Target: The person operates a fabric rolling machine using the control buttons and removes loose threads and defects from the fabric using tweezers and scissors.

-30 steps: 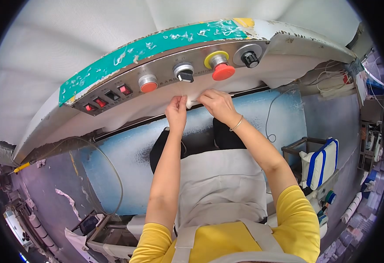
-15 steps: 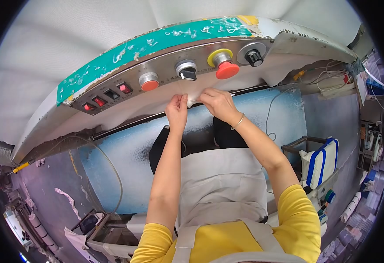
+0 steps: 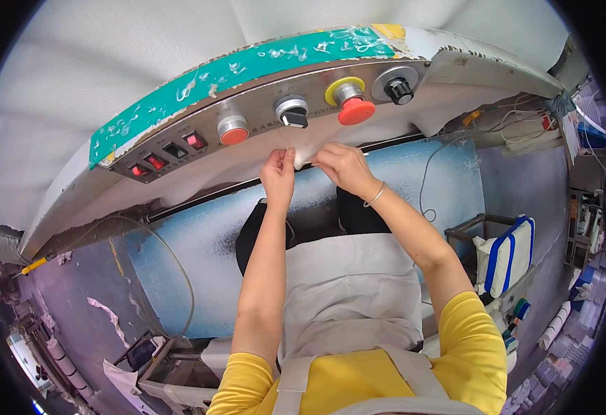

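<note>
Below a metal control panel [image 3: 261,121], white fabric [image 3: 234,158] hangs down. My left hand [image 3: 278,173] pinches a gathered bit of that fabric between thumb and fingertips. Just to its right, my right hand [image 3: 344,168], with a bangle at the wrist, is closed at the fingertips beside the same white bit; what it grips is too small to make out. A small gap separates the two hands. Directly above them are a black rotary switch [image 3: 293,117] and a red mushroom button [image 3: 356,111].
A blue board [image 3: 178,277] lies beyond my knees. At right stands a frame with a white and blue cushion [image 3: 509,257]. A crate [image 3: 178,373] is at lower left, and a yellow-handled tool [image 3: 34,265] with a hose is farther left. Loose wires [image 3: 520,124] hang upper right.
The fingers of my right hand have shifted slightly at the gathered fabric. My left hand stays in nearly the same place. The view has tilted a little.
</note>
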Tool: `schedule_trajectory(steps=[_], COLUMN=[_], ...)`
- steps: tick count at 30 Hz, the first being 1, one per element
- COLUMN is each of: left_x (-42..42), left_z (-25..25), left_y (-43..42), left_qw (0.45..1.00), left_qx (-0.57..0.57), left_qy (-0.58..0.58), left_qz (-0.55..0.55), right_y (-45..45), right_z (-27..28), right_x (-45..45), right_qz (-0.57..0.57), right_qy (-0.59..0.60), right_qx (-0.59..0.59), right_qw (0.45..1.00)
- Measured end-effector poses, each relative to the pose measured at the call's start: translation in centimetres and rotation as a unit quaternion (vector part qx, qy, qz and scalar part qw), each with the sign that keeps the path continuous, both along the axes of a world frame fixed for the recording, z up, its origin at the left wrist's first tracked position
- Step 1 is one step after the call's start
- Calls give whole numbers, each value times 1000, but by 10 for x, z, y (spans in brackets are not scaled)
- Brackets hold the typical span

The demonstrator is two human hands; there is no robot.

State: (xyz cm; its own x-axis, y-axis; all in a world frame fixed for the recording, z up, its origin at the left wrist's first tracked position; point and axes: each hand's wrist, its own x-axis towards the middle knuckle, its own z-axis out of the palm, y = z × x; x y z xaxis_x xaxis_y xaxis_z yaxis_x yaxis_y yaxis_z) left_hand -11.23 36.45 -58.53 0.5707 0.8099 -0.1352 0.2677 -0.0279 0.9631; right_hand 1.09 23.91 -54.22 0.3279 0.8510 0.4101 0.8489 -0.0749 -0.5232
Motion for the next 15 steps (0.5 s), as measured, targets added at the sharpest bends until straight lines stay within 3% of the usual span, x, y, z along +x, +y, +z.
schedule_trajectory(steps=[15], left_x=[1], left_z=[-6], left_y=[2], left_qw=[999], left_qx=[-29], left_qy=[-17], left_qz=[0], right_y=[1], right_z=[-3], right_x=[-3], right_qz=[-17], right_qy=[28], right_qx=[8], right_qw=[999])
